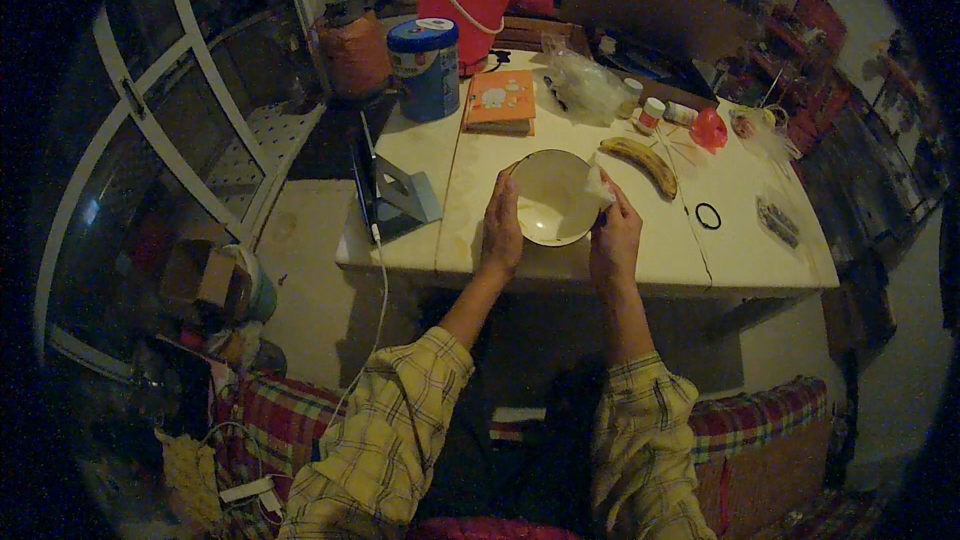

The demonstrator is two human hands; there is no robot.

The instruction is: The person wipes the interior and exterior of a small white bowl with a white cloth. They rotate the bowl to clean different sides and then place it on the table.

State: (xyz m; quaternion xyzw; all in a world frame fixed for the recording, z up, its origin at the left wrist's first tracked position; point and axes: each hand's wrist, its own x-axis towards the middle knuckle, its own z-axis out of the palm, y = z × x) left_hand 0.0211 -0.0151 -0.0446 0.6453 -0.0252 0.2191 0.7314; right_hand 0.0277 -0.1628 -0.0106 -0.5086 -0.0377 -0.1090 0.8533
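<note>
A pale round bowl [553, 195] with a dark rim is tipped so that I look into its hollow, above the front of the table. My left hand [501, 229] grips its left side, thumb along the rim. On the opposite side my right hand [619, 232] holds the rim together with a crumpled white tissue [599, 187], pressed at the bowl's right edge. Light glints off the lower inside of the bowl. To the right of it lies a browned banana [641, 163].
The table [720, 262] also carries a propped tablet [367, 180] with a white cable, an orange book [501, 101], a blue tin [425, 71], a red bucket [461, 11], a plastic bag [585, 86], small bottles [651, 114], a black ring [707, 216] and a small clear packet [778, 221].
</note>
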